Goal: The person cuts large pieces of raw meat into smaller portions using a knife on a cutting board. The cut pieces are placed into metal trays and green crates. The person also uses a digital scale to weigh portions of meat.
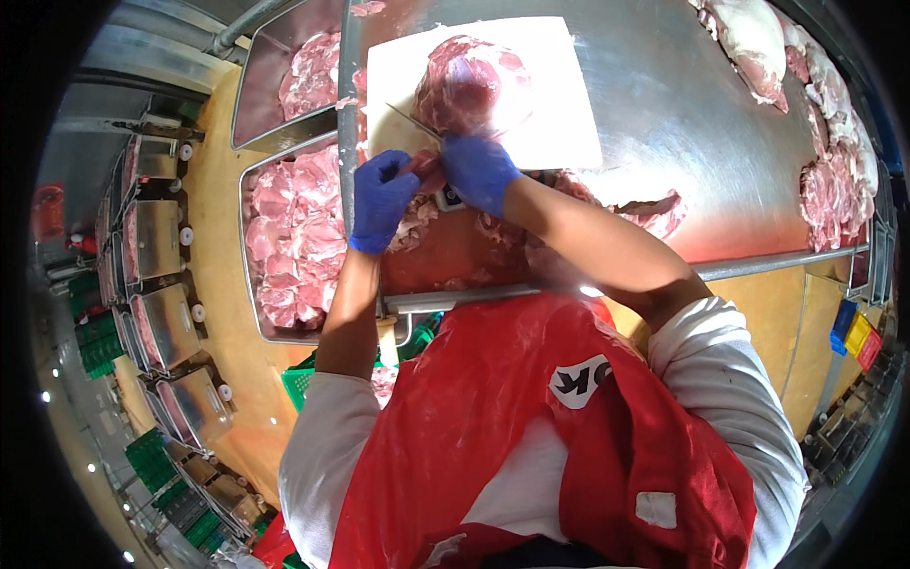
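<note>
While left fingers (396,159) pinch a meat strip (430,173), right fingers (461,156) curl round a knife (414,122), its handle hidden.

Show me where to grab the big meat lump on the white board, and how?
The big meat lump is probably best cupped around its rounded right side, coming from the right: it bulges there, and the white board beside it is bare. Avoid the near left edge, where the knife blade sticks out from the right hand.

The right hand (481,175) hides the handle of the knife (413,122); the view's top edge crops the upper tray (267,83).
</note>
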Tool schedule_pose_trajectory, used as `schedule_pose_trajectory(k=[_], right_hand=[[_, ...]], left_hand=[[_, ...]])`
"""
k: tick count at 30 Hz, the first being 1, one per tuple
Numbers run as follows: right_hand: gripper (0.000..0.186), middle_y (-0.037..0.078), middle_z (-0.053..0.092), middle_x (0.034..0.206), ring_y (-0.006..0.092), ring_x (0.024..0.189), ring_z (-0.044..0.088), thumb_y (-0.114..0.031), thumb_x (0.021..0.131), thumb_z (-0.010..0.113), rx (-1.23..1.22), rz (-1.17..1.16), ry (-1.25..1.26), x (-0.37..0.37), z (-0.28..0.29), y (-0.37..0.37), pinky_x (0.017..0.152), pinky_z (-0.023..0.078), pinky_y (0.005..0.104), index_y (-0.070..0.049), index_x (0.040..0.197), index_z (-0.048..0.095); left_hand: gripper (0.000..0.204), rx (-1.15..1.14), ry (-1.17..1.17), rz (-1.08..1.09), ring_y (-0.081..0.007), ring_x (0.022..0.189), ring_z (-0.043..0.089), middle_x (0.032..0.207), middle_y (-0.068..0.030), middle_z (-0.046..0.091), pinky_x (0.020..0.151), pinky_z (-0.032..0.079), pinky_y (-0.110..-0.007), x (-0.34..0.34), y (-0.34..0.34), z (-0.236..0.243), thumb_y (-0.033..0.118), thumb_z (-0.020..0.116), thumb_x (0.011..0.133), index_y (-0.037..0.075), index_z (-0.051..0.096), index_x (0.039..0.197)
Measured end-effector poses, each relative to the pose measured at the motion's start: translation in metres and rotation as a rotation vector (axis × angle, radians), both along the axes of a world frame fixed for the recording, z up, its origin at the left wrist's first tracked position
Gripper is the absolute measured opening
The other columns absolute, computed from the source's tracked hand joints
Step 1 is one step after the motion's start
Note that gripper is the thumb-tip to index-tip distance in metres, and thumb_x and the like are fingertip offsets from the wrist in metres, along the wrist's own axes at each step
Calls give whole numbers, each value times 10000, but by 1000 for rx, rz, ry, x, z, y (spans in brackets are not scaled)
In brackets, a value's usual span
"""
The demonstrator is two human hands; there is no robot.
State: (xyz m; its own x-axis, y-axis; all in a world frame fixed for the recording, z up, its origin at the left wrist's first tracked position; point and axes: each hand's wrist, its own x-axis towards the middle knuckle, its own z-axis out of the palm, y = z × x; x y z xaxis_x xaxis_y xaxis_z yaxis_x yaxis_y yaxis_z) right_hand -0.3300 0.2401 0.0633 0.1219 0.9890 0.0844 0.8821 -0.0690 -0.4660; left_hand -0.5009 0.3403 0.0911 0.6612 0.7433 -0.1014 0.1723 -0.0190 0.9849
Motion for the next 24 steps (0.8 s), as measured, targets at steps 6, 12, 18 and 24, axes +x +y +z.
schedule_pose_trajectory(k=[6,12,18,24], right_hand=[[224,286,638,896,456,692,633,-144,959,420,-160,-35,345,47,38,-76,653,520,506,14,1030,561],[206,253,625,756,466,693,610,-179,1007,459,-248,-108,94,92,77,-183,646,494,515,-18,1112,532],[169,8,533,654,58,537,493,-203,1030,507,21,-730,590,129,51,-242,469,431,258,-41,990,537],[171,7,509,674,73,532,487,-190,1035,496,123,-781,645,132,58,-234,475,426,253,-42,952,521]], left_hand=[[118,-297,-481,251,-72,640,507,823,-13,591,566,459,-203,-36,54,20,-4,536,839,9,635,901],[336,-247,-448,339,-330,999,622,991,-197,620,935,556,-398,-62,249,116,203,684,889,-82,608,1050],[479,598,93,420,-284,961,613,1129,-150,606,782,526,-426,11,267,139,357,736,846,40,623,1187],[373,1227,767,-365,-223,927,624,1030,-106,676,740,523,-370,174,55,85,245,727,807,27,680,1105]])
